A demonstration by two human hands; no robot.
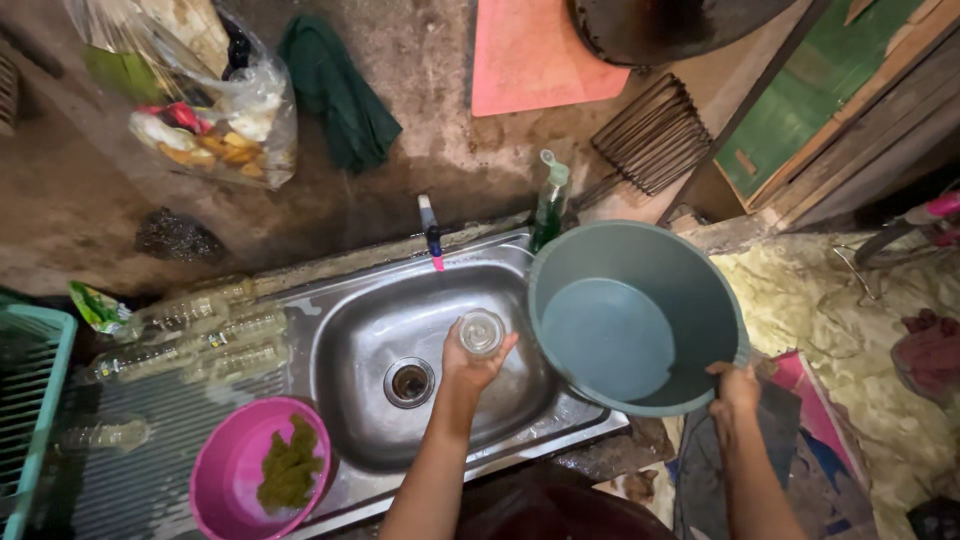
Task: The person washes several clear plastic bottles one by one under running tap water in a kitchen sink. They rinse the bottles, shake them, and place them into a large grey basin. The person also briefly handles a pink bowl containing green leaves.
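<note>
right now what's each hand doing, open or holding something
Left hand: closed around a clear glass, held over the sink.
Right hand: closed on the rim of the grey bucket.

Both hands (474,362) (735,390) outstretched, fingers curled closed.
</note>
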